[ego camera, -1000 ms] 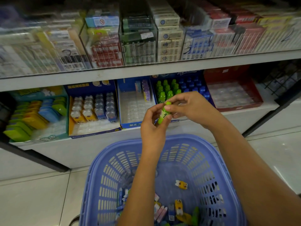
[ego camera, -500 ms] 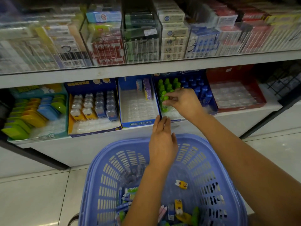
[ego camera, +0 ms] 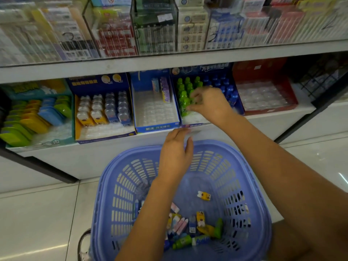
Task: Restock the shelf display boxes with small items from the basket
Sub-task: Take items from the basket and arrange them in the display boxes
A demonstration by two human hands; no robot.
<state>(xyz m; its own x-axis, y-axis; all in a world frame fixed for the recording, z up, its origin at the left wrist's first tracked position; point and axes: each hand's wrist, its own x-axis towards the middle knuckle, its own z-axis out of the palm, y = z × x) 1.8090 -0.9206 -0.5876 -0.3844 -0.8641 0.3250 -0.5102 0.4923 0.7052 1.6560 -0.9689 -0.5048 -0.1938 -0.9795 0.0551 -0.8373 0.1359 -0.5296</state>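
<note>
The right hand (ego camera: pixel 209 104) sits over the green bottles (ego camera: pixel 183 95) in the dark-blue display box (ego camera: pixel 195 125). Its fingers are motion-blurred, so I cannot tell whether they pinch a bottle. At its 7 o'clock the left hand (ego camera: pixel 176 155) hovers with fingers straight, holding nothing, above the far rim of the blue basket (ego camera: pixel 105 176). Small items (ego camera: pixel 188 226) lie at the basket's 6 o'clock. The nearly empty box (ego camera: pixel 157 128) at the right hand's 9 o'clock reads "解压 开关橡皮". Other print is too blurred to read.

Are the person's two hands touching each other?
Apart. The head view shows the white shelf edge between the left hand and the right hand.
</note>
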